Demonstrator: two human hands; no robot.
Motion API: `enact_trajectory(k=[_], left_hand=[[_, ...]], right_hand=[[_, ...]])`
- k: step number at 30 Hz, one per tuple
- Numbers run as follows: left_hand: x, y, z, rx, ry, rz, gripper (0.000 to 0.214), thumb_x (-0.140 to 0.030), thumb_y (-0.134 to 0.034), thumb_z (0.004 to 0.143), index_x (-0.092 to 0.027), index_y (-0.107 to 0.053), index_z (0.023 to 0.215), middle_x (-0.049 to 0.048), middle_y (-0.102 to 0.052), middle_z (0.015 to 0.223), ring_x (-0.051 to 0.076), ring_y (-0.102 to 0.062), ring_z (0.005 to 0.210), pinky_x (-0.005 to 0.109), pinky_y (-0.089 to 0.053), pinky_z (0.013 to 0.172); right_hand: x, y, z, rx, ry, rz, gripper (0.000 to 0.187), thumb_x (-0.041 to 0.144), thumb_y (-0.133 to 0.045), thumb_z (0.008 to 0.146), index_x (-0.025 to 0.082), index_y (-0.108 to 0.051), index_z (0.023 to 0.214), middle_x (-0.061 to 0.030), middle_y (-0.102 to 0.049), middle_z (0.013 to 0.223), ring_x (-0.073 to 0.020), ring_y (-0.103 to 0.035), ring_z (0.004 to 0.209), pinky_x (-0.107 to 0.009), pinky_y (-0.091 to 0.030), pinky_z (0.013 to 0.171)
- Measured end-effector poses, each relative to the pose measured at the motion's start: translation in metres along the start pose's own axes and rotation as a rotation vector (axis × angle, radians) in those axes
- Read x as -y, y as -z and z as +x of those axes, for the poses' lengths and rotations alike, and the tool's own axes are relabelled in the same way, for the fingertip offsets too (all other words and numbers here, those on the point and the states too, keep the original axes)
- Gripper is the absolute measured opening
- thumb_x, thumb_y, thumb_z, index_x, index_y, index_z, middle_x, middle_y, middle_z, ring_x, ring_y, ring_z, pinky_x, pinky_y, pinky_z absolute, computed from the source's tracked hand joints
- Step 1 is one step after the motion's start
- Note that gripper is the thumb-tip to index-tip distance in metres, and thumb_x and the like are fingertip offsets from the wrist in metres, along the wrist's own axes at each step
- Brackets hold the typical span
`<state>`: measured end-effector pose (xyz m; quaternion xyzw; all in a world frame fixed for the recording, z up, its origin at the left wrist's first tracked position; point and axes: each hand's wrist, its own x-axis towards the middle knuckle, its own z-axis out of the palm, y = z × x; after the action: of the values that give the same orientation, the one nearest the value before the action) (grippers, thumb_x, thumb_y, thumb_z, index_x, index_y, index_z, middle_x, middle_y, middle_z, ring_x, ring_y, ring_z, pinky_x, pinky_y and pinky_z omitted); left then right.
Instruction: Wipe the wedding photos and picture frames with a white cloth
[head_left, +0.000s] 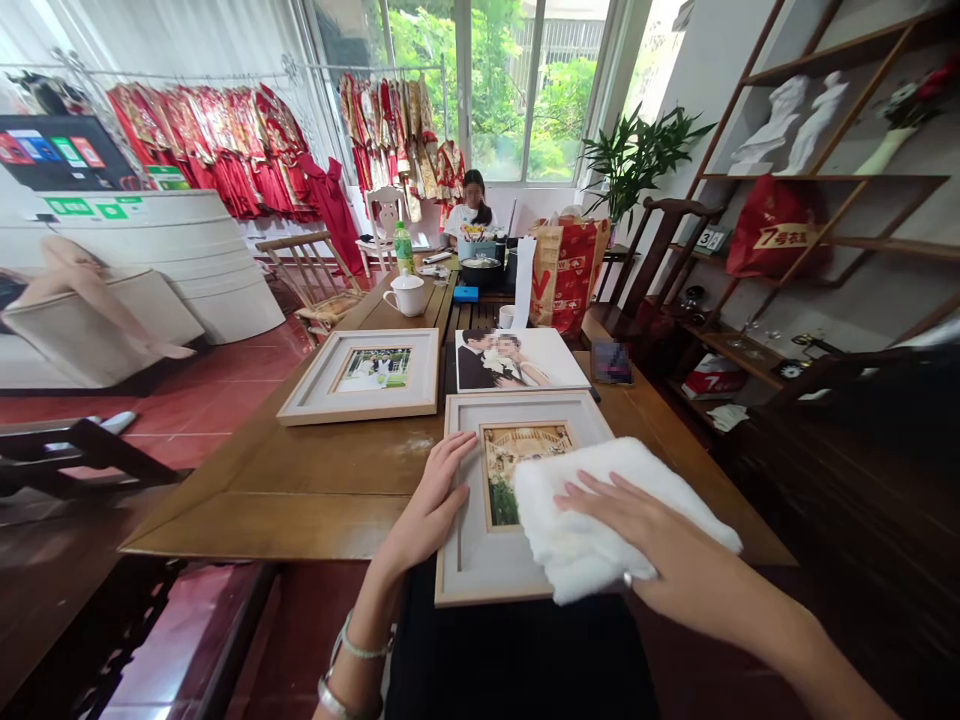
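Note:
A picture frame (461,560) with a pale wooden rim and a grey-white mat lies partly on the table's near edge, overhanging toward my lap. Inside its mat is a small photo (502,480). My left hand (436,495) grips the frame's left side, fingers along the rim. On the frame's right half, my right hand (622,520) presses a folded white towel (637,465), its fingers spread over the cloth; the towel hides part of the photo. A second picture frame (300,405) lies farther left. Behind the near frame is a large print of a couple (525,360).
On the wooden table (315,490) stand a white lidded mug (407,296), a green bottle (403,248) and a red-and-tan paper bag (568,275). A dark phone-like object (612,362) lies at right. A person (472,212) sits at the far end.

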<state>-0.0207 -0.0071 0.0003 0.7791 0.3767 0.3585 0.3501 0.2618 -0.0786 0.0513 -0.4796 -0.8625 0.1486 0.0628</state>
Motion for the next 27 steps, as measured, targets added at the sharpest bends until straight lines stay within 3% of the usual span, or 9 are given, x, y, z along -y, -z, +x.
enact_trajectory(k=[3, 6, 10, 15, 20, 23, 27], left_hand=[[0.000, 0.001, 0.001, 0.010, -0.019, 0.024, 0.050, -0.011, -0.038, 0.087, -0.028, -0.043, 0.134, 0.0033, -0.032, 0.148, 0.023, -0.018, 0.140, 0.048, -0.011, 0.116], [-0.001, 0.001, 0.001, 0.005, -0.029, 0.032, 0.047, -0.012, -0.039, 0.088, -0.028, -0.045, 0.132, 0.0032, -0.033, 0.147, 0.024, -0.018, 0.139, 0.050, -0.012, 0.116], [-0.001, 0.000, 0.001, 0.002, -0.019, 0.029, 0.045, -0.012, -0.039, 0.089, -0.028, -0.047, 0.130, 0.0029, -0.033, 0.147, 0.024, -0.018, 0.139, 0.050, -0.012, 0.116], [-0.003, -0.001, 0.001, -0.021, -0.028, 0.021, 0.045, -0.011, -0.039, 0.087, -0.027, -0.048, 0.129, 0.0038, -0.036, 0.145, 0.025, -0.022, 0.138, 0.050, -0.014, 0.115], [-0.007, 0.000, 0.001, -0.006, 0.007, 0.002, 0.046, -0.009, -0.038, 0.087, -0.027, -0.048, 0.128, 0.0036, -0.036, 0.145, 0.023, -0.021, 0.138, 0.047, -0.013, 0.116], [-0.008, 0.000, 0.001, 0.003, 0.016, -0.005, 0.046, -0.009, -0.038, 0.086, -0.027, -0.048, 0.128, 0.0036, -0.036, 0.144, 0.022, -0.020, 0.138, 0.047, -0.012, 0.116], [-0.007, 0.001, 0.001, -0.006, 0.009, -0.007, 0.044, -0.009, -0.038, 0.086, -0.027, -0.050, 0.125, 0.0038, -0.040, 0.142, 0.023, -0.021, 0.138, 0.049, -0.014, 0.116]], right_hand=[[-0.025, -0.003, 0.030, -0.115, 0.064, -0.061, 0.080, 0.004, -0.045, 0.058, 0.025, -0.045, 0.135, -0.0032, -0.039, 0.145, -0.0222, -0.028, 0.137, -0.049, -0.018, 0.114], [-0.046, -0.001, 0.058, -0.223, 0.050, -0.106, 0.077, 0.005, -0.047, 0.057, 0.022, -0.050, 0.132, -0.0077, -0.040, 0.145, -0.0243, -0.030, 0.136, -0.051, -0.021, 0.112], [-0.055, 0.006, 0.075, -0.269, 0.038, -0.089, 0.075, 0.005, -0.045, 0.059, 0.020, -0.049, 0.133, -0.0086, -0.045, 0.141, -0.0256, -0.031, 0.136, -0.054, -0.020, 0.111], [-0.030, 0.002, 0.048, -0.132, 0.187, 0.028, 0.079, 0.003, -0.043, 0.059, 0.020, -0.044, 0.136, -0.0054, -0.047, 0.140, -0.0214, -0.033, 0.135, -0.051, -0.016, 0.114], [-0.002, -0.001, -0.010, 0.010, 0.260, 0.157, 0.064, 0.005, -0.042, 0.077, 0.028, -0.042, 0.137, 0.0013, -0.043, 0.143, -0.0180, -0.029, 0.136, -0.042, -0.023, 0.114], [-0.008, 0.003, -0.022, 0.034, 0.161, 0.135, 0.062, 0.007, -0.043, 0.081, 0.033, -0.041, 0.137, 0.0041, -0.038, 0.146, -0.0187, -0.022, 0.139, -0.040, -0.025, 0.114], [-0.038, 0.008, 0.003, -0.064, 0.028, -0.019, 0.070, 0.004, -0.042, 0.070, 0.027, -0.044, 0.136, -0.0009, -0.038, 0.146, -0.0232, -0.017, 0.140, -0.051, -0.017, 0.114]])
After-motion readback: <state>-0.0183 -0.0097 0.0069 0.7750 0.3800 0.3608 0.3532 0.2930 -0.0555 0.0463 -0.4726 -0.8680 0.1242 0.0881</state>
